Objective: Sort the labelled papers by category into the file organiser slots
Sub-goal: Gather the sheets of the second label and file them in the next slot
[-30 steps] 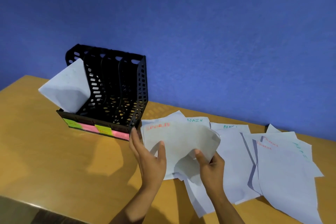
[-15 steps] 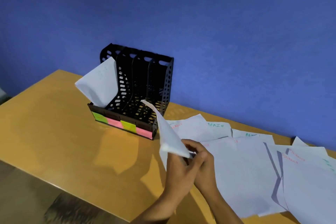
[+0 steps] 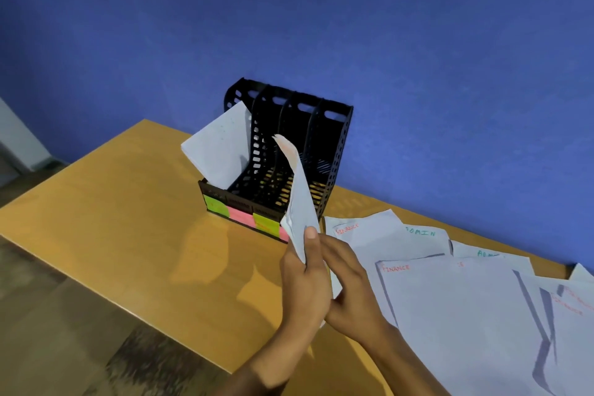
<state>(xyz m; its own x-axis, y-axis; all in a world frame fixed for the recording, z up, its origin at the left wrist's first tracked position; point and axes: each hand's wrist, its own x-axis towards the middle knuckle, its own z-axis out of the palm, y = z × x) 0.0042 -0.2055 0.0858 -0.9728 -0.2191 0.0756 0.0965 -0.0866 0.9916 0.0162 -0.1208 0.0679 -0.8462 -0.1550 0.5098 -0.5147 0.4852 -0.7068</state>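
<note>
White sheets point(image 3: 450, 309) on the bench point(image 3: 112, 219) read FINANCE and ADMIN. Left hand point(image 3: 305, 286) fingers pinch a folded paper point(image 3: 300, 199) upright before the black organiser point(image 3: 289, 151). Right hand point(image 3: 353, 296) fingers lie relaxed behind it.

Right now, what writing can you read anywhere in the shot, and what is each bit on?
"FINANCE", red: top sheet beside the organiser.
"FINANCE", red: large front sheet.
"ADMIN", green, first letter partly covered: sheet behind.
Green word starting "AD": next sheet, rest blurred.
Red words, far-right sheets: blurred.
Sticky notes on organiser: unreadable.
Held paper: orange smear, unreadable.
</note>
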